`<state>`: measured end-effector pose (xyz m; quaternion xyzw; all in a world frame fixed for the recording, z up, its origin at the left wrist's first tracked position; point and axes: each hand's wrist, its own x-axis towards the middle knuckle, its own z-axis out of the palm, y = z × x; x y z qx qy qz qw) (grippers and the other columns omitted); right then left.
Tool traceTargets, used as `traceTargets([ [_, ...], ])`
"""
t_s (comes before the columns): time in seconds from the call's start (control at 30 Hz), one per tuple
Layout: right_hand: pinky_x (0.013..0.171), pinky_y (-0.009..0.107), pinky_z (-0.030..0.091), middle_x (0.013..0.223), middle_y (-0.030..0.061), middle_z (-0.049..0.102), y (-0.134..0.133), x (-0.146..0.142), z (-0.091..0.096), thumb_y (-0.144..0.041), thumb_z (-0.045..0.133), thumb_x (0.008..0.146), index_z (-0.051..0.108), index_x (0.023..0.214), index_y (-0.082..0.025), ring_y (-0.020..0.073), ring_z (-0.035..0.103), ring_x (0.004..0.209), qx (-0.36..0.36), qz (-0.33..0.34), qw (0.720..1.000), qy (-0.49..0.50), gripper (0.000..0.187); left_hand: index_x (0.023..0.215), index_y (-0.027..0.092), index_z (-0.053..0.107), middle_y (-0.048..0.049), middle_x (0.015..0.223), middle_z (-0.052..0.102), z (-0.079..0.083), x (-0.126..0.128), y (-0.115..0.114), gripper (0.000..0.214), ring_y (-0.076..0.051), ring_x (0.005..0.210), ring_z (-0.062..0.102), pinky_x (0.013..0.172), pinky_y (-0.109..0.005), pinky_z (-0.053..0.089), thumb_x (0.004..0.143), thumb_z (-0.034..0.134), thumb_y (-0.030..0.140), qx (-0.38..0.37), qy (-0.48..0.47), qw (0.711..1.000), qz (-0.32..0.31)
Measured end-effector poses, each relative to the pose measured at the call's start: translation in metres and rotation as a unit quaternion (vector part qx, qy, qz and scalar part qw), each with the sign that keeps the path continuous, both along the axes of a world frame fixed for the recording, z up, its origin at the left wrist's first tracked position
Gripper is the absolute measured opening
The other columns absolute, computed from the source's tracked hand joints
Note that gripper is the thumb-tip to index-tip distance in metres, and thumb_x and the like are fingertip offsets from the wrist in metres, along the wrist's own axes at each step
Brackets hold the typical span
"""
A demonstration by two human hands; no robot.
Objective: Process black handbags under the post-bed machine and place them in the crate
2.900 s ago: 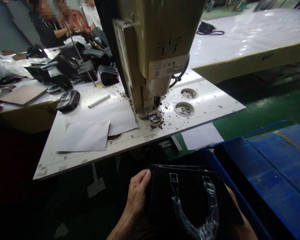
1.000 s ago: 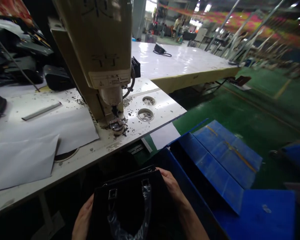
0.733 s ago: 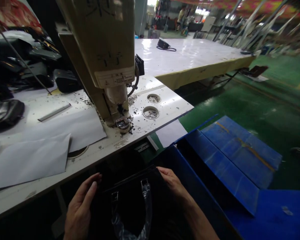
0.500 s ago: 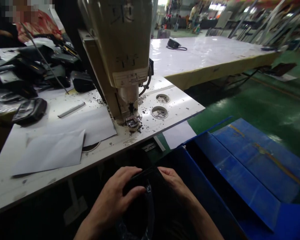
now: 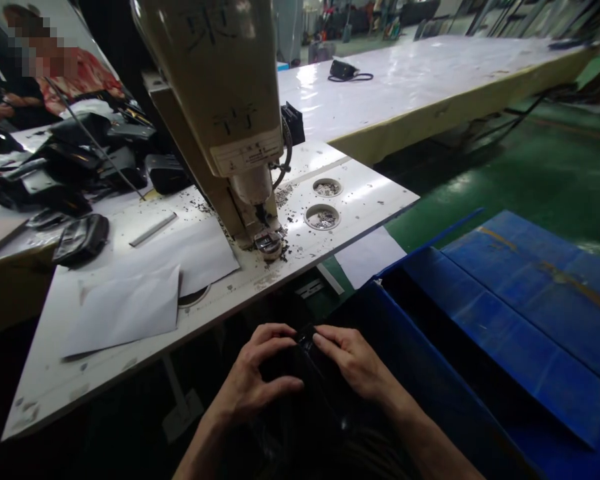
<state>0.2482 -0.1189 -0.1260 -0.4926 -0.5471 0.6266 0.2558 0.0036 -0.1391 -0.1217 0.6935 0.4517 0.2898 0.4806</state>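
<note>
Low in front of me, below the table edge, is a glossy black bag (image 5: 325,377), its outline mostly lost in shadow. My right hand (image 5: 357,360) pinches its upper end, with the thumb on top. Curved around its left side is my left hand (image 5: 260,367); the fingertips touch the upper end and the thumb lies lower against the dark material. Beyond both hands stands a sewing machine (image 5: 225,93), its presser foot (image 5: 269,244) above the white table (image 5: 250,293).
White paper sheets (image 5: 130,310) and a metal strip (image 5: 153,229) lie on the table. Two round holes hold small metal parts (image 5: 325,219). A blue box (image 5: 520,300) stands at right. Black bags (image 5: 115,160) are piled at left, near a person (image 5: 80,73).
My hands have drawn closer together at the bag's upper end, and the bag has turned. Its pale loop no longer shows clearly. The view has shifted slightly.
</note>
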Motion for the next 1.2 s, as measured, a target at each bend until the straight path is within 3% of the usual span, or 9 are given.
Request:
traceTargets([
  [0.1, 0.074, 0.031, 0.047, 0.085, 0.0014, 0.072, 0.000, -0.003, 0.006, -0.047, 0.055, 0.102, 0.078, 0.091, -0.022, 0.0227, 0.063, 0.082, 0.022, 0.010, 1.000, -0.001, 0.035, 0.142, 0.037, 0.061, -0.0073, 0.161, 0.045, 0.003, -0.007, 0.003, 0.070, -0.035, 0.147, 0.044, 0.124, -0.050, 0.035, 0.078, 0.088, 0.049, -0.017, 0.050, 0.996, -0.071],
  [0.23, 0.080, 0.034, 0.052, 0.091, 0.0032, 0.076, -0.002, -0.004, 0.006, -0.049, 0.054, 0.102, 0.080, 0.100, -0.022, 0.0251, 0.067, 0.087, 0.020, 0.015, 0.999, 0.040, 0.038, 0.158, 0.039, 0.040, -0.0071, 0.163, 0.044, 0.011, -0.011, 0.007, 0.101, -0.035, 0.148, 0.044, 0.126, -0.048, 0.033, 0.072, 0.089, 0.056, -0.032, 0.055, 0.988, -0.140],
  [0.47, 0.082, 0.036, 0.055, 0.091, 0.0038, 0.077, -0.002, 0.000, 0.003, -0.055, 0.057, 0.100, 0.081, 0.102, -0.020, 0.0272, 0.070, 0.090, -0.022, 0.007, 0.997, 0.079, 0.042, 0.145, 0.028, 0.042, -0.0082, 0.133, 0.066, 0.020, 0.002, 0.004, 0.082, -0.032, 0.120, 0.064, 0.104, -0.043, 0.050, 0.076, 0.085, 0.041, -0.065, 0.139, 0.986, -0.061],
  [0.63, 0.088, 0.040, 0.055, 0.096, 0.0037, 0.077, 0.001, 0.002, -0.001, -0.053, 0.056, 0.102, 0.080, 0.113, -0.023, 0.0269, 0.070, 0.090, -0.012, 0.017, 0.995, 0.093, 0.040, 0.140, 0.029, 0.048, -0.0037, 0.126, 0.069, 0.032, 0.014, 0.010, 0.067, -0.026, 0.113, 0.067, 0.099, -0.036, 0.052, 0.082, 0.080, 0.035, -0.068, 0.122, 0.989, -0.044],
  [0.83, 0.105, 0.046, 0.051, 0.134, 0.0093, 0.071, -0.003, 0.008, -0.005, -0.056, 0.060, 0.099, 0.063, 0.142, -0.028, 0.0324, 0.065, 0.124, -0.040, -0.024, 0.989, 0.139, 0.051, 0.139, 0.027, 0.056, -0.0042, 0.129, 0.070, 0.040, 0.012, 0.018, 0.061, -0.027, 0.116, 0.067, 0.102, -0.037, 0.051, 0.085, 0.079, 0.041, -0.070, 0.137, 0.988, -0.013],
  [0.93, 0.122, 0.054, 0.035, 0.163, 0.0101, 0.045, -0.008, 0.018, -0.003, -0.072, 0.066, 0.088, 0.054, 0.151, -0.032, 0.0371, 0.042, 0.149, 0.023, 0.043, 0.987, 0.150, 0.075, 0.137, 0.025, 0.060, -0.0049, 0.126, 0.073, 0.040, 0.007, 0.021, 0.058, -0.027, 0.113, 0.068, 0.101, -0.038, 0.052, 0.085, 0.079, 0.043, -0.079, 0.133, 0.988, 0.013],
  [1.03, 0.127, 0.060, 0.021, 0.174, 0.0085, 0.021, -0.011, 0.026, 0.000, -0.084, 0.076, 0.066, 0.050, 0.153, -0.035, 0.0415, 0.022, 0.158, 0.107, 0.115, 0.982, 0.105, 0.103, 0.136, 0.026, 0.062, -0.0040, 0.126, 0.074, 0.040, 0.005, 0.024, 0.058, -0.026, 0.113, 0.069, 0.100, -0.037, 0.053, 0.084, 0.080, 0.044, -0.098, 0.102, 0.990, 0.018],
  [1.1, 0.126, 0.061, 0.023, 0.174, 0.0096, 0.020, -0.012, 0.029, 0.001, -0.081, 0.083, 0.061, 0.047, 0.155, -0.036, 0.0417, 0.023, 0.158, 0.133, 0.137, 0.977, 0.091, 0.110, 0.135, 0.026, 0.064, -0.0036, 0.125, 0.075, 0.041, 0.004, 0.026, 0.056, -0.026, 0.113, 0.070, 0.100, -0.036, 0.054, 0.085, 0.080, 0.044, -0.112, 0.079, 0.990, 0.023],
  [1.2, 0.126, 0.058, 0.027, 0.170, 0.0122, 0.031, -0.013, 0.027, 0.003, -0.073, 0.082, 0.071, 0.051, 0.152, -0.033, 0.0397, 0.030, 0.156, 0.159, 0.134, 0.976, 0.071, 0.095, 0.133, 0.025, 0.068, -0.0042, 0.123, 0.077, 0.042, 0.005, 0.027, 0.053, -0.027, 0.112, 0.071, 0.100, -0.037, 0.055, 0.086, 0.078, 0.045, -0.123, 0.065, 0.989, 0.039],
])
